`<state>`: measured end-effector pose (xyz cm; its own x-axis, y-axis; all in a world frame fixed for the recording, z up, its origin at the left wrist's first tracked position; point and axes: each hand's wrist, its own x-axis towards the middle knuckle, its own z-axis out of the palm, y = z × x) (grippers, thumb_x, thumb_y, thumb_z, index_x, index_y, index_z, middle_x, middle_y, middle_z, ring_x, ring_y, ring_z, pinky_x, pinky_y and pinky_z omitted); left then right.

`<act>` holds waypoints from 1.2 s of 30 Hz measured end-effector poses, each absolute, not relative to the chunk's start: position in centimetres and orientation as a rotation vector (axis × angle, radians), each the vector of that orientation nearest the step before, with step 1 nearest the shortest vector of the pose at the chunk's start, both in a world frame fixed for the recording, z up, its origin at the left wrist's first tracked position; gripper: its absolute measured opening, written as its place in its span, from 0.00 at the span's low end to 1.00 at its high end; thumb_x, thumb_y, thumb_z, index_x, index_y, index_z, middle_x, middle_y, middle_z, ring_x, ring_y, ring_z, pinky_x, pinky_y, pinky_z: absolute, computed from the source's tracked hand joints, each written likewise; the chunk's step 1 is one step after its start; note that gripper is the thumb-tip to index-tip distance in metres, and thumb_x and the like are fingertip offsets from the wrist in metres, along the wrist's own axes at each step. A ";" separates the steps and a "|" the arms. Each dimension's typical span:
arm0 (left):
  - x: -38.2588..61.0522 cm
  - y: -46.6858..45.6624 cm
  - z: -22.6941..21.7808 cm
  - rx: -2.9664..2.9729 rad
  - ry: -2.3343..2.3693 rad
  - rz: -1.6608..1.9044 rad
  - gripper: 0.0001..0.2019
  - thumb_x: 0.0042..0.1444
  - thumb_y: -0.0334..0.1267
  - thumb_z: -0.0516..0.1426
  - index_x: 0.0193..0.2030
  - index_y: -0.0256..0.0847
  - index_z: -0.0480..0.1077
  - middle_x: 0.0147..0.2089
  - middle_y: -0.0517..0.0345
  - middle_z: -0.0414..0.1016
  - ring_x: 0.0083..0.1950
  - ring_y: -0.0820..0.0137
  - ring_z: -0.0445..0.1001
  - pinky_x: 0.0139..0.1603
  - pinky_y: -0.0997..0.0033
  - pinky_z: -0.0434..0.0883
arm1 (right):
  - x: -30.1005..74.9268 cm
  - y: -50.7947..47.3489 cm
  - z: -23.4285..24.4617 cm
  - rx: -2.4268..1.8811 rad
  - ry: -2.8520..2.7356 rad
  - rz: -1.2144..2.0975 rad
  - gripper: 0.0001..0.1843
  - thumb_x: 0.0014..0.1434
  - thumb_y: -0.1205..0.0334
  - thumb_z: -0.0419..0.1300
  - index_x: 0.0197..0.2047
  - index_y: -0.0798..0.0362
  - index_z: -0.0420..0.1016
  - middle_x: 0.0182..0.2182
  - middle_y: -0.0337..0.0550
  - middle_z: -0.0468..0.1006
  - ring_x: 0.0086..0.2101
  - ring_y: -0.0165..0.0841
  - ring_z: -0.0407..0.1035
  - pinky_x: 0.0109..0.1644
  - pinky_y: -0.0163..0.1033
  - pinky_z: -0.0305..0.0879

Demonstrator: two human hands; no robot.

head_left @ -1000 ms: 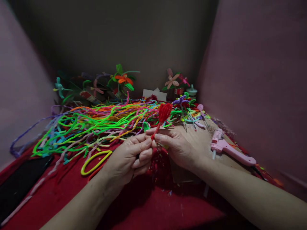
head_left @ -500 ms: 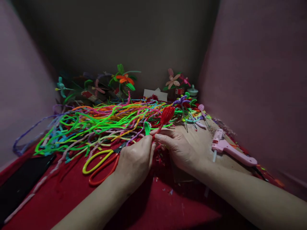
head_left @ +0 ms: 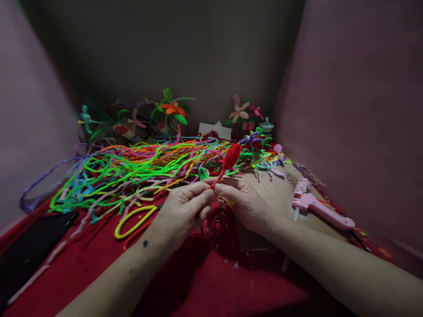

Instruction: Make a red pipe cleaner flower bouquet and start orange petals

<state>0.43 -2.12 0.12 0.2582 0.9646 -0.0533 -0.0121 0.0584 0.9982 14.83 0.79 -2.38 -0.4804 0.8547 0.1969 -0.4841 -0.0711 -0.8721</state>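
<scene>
A red pipe-cleaner flower (head_left: 231,156) with a closed, bud-like head leans up and to the right from between my hands. Its red stem runs down into my right hand (head_left: 249,204), pinched between thumb and fingers. My left hand (head_left: 183,211) has its thumb and forefinger pressed together on the stem's lower end, nearly touching the right fingertips. Just behind the fingers shows a green pipe-cleaner leaf (head_left: 203,173); whether it joins the flower I cannot tell. Scissors with a yellow and an orange handle (head_left: 135,222) lie left of my left hand, partly hidden by it.
A heap of colourful pipe cleaners (head_left: 132,165) spreads behind my hands. At right, a pink glue gun (head_left: 322,211) rests on a brown board (head_left: 264,189). A black phone-like slab (head_left: 36,240) lies at left. Finished flowers (head_left: 173,108) stand along the back wall.
My left hand has rolled, so its thumb and forefinger now show pinching the stem. It covers more of the scissors. The red flower head has turned slightly; my right hand stays nearly in place.
</scene>
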 end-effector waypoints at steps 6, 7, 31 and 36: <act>-0.6 -1.8 0.1 0.979 0.792 0.812 0.10 0.58 0.41 0.54 0.29 0.39 0.66 0.14 0.72 0.53 0.13 0.84 0.40 0.12 0.83 0.43 | 14.8 1.1 -2.5 -0.492 -1.252 1.672 0.10 0.53 0.62 0.61 0.40 0.49 0.79 0.31 0.37 0.78 0.32 0.28 0.68 0.49 0.39 0.62; -0.7 -1.8 0.1 0.961 0.764 0.784 0.10 0.59 0.40 0.53 0.29 0.39 0.66 0.14 0.72 0.53 0.13 0.84 0.39 0.12 0.83 0.44 | 14.9 1.1 -2.6 -0.493 -1.259 1.672 0.10 0.54 0.62 0.61 0.41 0.49 0.79 0.28 0.36 0.77 0.29 0.26 0.67 0.48 0.38 0.62; 0.3 -2.2 -1.1 1.943 1.391 1.173 0.08 0.57 0.37 0.51 0.32 0.40 0.70 0.22 0.65 0.64 0.23 0.77 0.60 0.26 0.78 0.60 | 14.4 0.2 -2.1 -0.528 -1.185 1.657 0.08 0.49 0.62 0.65 0.35 0.49 0.79 0.34 0.37 0.78 0.41 0.33 0.70 0.52 0.42 0.61; 0.5 -2.2 0.4 1.441 1.184 1.072 0.10 0.56 0.40 0.54 0.26 0.39 0.65 0.16 0.70 0.56 0.16 0.82 0.50 0.16 0.81 0.49 | 14.6 0.0 -2.0 -0.563 -1.216 1.650 0.06 0.51 0.60 0.64 0.33 0.51 0.78 0.34 0.39 0.77 0.41 0.33 0.69 0.51 0.41 0.60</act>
